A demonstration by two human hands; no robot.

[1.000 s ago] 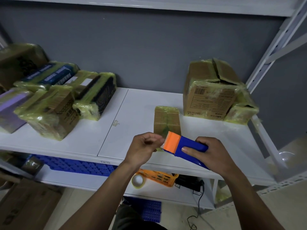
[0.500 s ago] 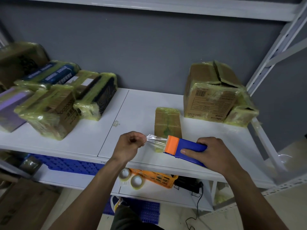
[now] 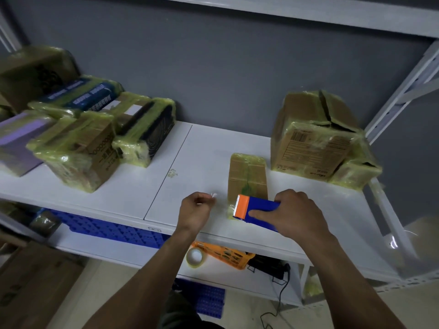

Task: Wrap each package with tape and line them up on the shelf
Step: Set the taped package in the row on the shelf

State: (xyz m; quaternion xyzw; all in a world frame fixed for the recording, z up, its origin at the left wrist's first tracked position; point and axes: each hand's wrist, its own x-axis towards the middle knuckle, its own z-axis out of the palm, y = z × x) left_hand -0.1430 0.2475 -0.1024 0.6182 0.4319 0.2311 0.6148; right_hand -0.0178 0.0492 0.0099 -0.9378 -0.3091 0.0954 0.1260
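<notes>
Front of package point(image 3: 247, 173) behind tape dispenser point(image 3: 261, 206)

Bare arms and a dark garment are being seen from above.
The left hand point(image 3: 194, 210) and right hand point(image 3: 292, 214) are being shown uncovered, and the left forearm point(image 3: 152, 276) and right forearm point(image 3: 342, 276) are being shown bare down to the lower edge of the view. Between them a dull, dark grey-green garment point(image 3: 183, 312) is being worn, its cut being hidden by dimness.
</notes>
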